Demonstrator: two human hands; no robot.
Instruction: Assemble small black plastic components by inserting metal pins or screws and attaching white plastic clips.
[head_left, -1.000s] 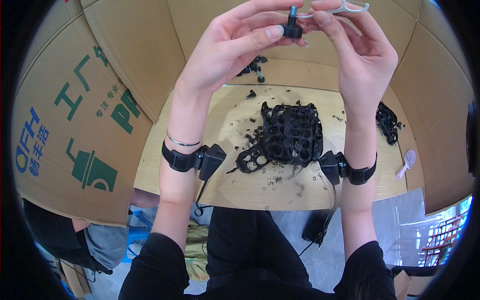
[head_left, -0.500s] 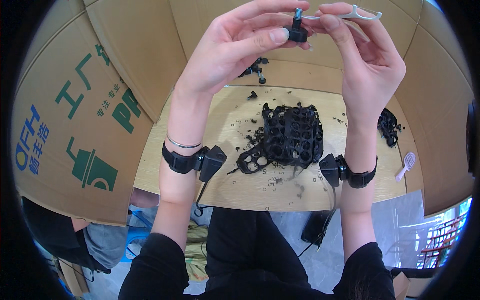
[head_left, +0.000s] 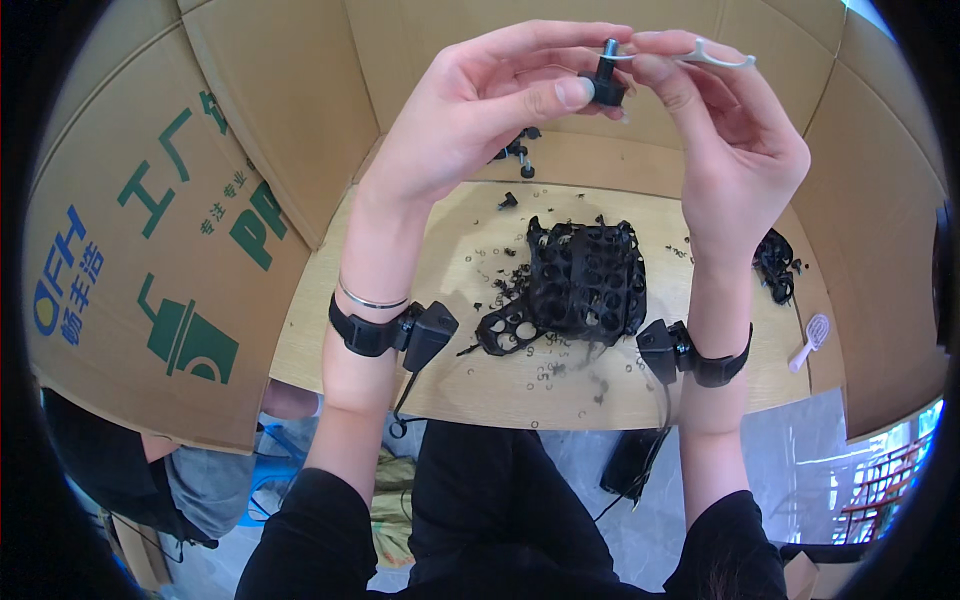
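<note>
My left hand (head_left: 480,110) pinches a black knob-headed bolt (head_left: 606,88) by its head, with the metal threaded end pointing up. My right hand (head_left: 740,150) grips a white dental floss pick (head_left: 718,60) between thumb and fingers. The pick's thin pointed end reaches left to the bolt's shaft, just below the metal thread; whether it presses on it I cannot tell. Both hands are raised above the far part of the table, fingertips almost meeting. Below them lies a black perforated plastic mass (head_left: 588,280) with round holes.
Small black scraps and rings are scattered over the wooden table (head_left: 450,390). More black bolts (head_left: 524,160) lie at the back, and a black tangled piece (head_left: 775,265) at the right near a pink mini brush (head_left: 810,340). Cardboard walls (head_left: 140,250) enclose the table. Someone sits at the left.
Both hands have come down slightly with the bolt and pick. The pick's tip now sits lower along the bolt, and the bolt has shifted a little to the right. The view has also shifted slightly.
</note>
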